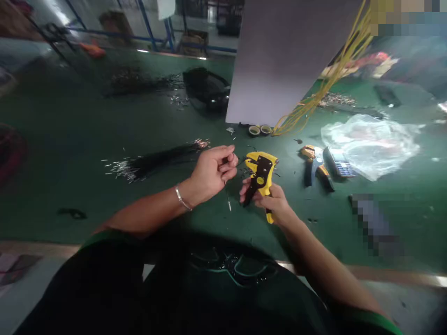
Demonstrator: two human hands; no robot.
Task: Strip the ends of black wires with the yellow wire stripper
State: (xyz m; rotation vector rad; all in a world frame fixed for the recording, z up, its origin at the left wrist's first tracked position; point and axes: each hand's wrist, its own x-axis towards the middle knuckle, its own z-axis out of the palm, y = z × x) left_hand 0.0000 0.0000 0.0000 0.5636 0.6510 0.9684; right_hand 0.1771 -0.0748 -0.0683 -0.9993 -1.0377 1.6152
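One thin wire [229, 203] hangs from the left hand's [209, 174] pinched grip. At its three o'clock, the right hand's [279, 204] grip wraps the yellow stripper [262, 173].

Wire stripper [262, 170]: handles part hidden, R hand [275, 201]
Black wire [228, 195]: upper pt hidden, L hand [211, 174]
Gray panel [275, 56]: cut off, top
Red coil [10, 149]: blurry, cut off, L edge
Keypad device [340, 162]: btn text too sm.
Bkgd racks [146, 25]: blurry

Wire bundle [153, 160] was laid left on tabletop [104, 200]; tape rolls [254, 130] were set near panel [275, 60]; pliers [317, 162] were placed right, keypad device [340, 162] beside, plastic bag [377, 144] beyond.
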